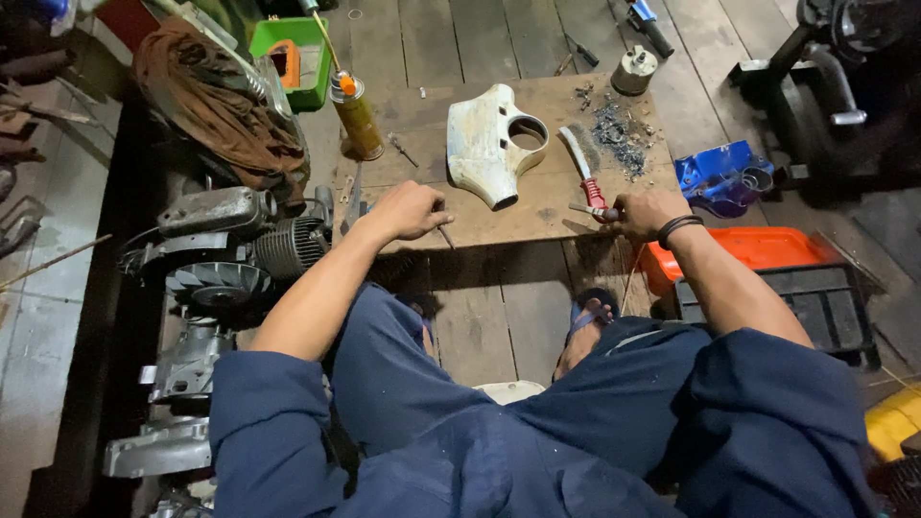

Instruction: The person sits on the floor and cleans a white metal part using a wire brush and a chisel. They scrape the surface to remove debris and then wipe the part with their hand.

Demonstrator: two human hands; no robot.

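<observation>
Seated over a low wooden board on a plank floor, both hands down at its near edge. Left hand curled loosely around a thin metal rod, tip lying on the wood; looks like a light pinch rather than a firm hold. Right hand, black band at the wrist, closed at the red handle end of a wire brush, bristles pointing away and lying flat on the board. Some small metal piece also showing just under those fingers, too small to name.

White plastic cover lying between the two hands and a little beyond them, round opening to the right, touched by neither. Pile of dark scrapings just past the brush. Yellow can upright at the board's left corner, small metal cylinder at the far right corner. Off the board: finned engine to the left under a brown cloth, green tray behind it, blue part and orange box to the right.

Judged from this: tools just being taken in hand, cover not yet engaged. Any work on the cover would call for lifting the brush clear of the wood, and for steadying that light, curved shell with the other hand so as not to let it skate across the board
</observation>
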